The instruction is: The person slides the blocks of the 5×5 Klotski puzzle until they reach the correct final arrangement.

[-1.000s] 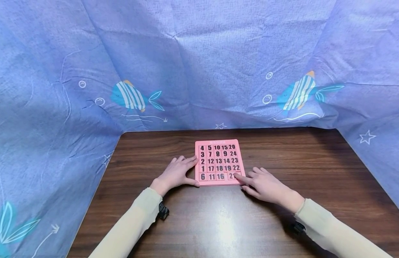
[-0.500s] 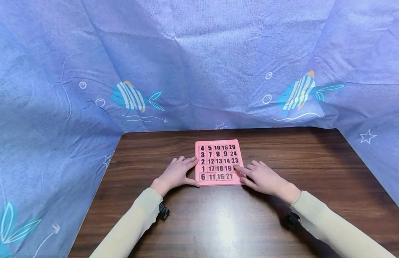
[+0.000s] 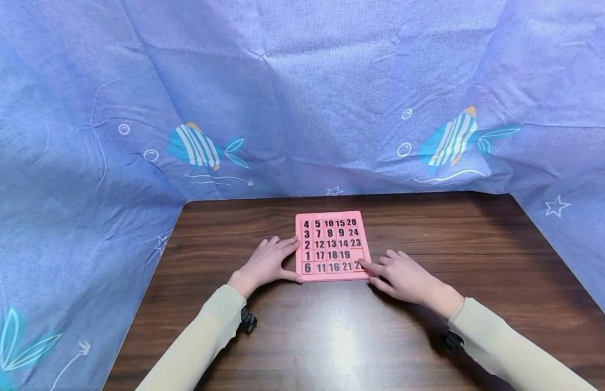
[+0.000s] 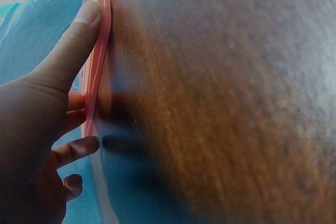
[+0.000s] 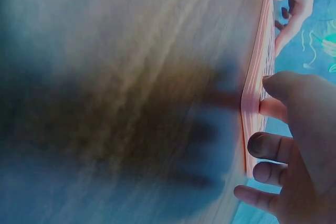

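A pink sliding number puzzle (image 3: 338, 216) lies flat on the table, with black-numbered tiles in rows. Its gap is at the right end of the fourth row, beside tile 19 (image 3: 345, 254). My left hand (image 3: 268, 262) rests against the puzzle's left side, its thumb at the near left corner and fingertips higher along the edge. Coming from the right, my right hand (image 3: 405, 277) presses its index fingertip on the last tile (image 3: 358, 265) of the bottom row, partly covering its number. The right thumb (image 5: 281, 83) is close by the puzzle's near edge.
The dark wood-grain table (image 3: 234, 228) extends around the puzzle on all sides. A blue cloth (image 3: 322, 98) printed with fish and stars hangs behind the table and at both sides. Each wrist wears a black strap.
Tile 21 has slid left to sit beside 16. My right index finger has then moved up to tile 22's place and drawn that tile down into the corner. The left hand stays still.
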Demonstrator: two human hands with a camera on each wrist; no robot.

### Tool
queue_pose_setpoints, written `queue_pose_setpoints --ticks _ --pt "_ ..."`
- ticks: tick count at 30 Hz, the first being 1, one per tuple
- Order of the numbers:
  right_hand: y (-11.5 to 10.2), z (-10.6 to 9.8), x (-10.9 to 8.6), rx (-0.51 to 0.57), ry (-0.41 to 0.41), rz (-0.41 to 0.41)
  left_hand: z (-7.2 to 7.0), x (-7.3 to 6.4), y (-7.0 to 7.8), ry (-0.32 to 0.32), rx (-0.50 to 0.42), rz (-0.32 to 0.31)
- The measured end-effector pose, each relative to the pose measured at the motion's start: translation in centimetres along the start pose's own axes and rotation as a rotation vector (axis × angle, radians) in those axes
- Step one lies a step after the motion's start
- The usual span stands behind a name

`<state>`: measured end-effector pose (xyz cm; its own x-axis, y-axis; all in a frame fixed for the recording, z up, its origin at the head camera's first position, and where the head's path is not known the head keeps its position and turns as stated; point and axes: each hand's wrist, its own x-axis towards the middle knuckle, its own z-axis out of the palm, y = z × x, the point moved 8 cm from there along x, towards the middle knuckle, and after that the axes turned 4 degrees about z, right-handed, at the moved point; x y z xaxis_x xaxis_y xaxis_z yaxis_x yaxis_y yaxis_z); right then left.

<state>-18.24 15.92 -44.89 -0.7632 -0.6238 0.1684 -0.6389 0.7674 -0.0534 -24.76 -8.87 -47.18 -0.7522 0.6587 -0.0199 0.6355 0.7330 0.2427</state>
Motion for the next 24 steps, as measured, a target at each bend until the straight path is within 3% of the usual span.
queue_pose_setpoints --ticks 7,17,24 --pt "-0.2 -0.6 0.4 0.009 0.016 -0.022 -0.1 -0.1 0.0 0.000 -0.004 -0.003" --pt "2.7 0.3 3.2 -0.002 -0.023 0.096 0.1 0.0 0.1 -0.017 -0.015 -0.010" --pt "3.1 0.5 3.5 0.007 -0.063 0.114 0.0 -0.1 -0.1 -0.008 -0.013 -0.010"
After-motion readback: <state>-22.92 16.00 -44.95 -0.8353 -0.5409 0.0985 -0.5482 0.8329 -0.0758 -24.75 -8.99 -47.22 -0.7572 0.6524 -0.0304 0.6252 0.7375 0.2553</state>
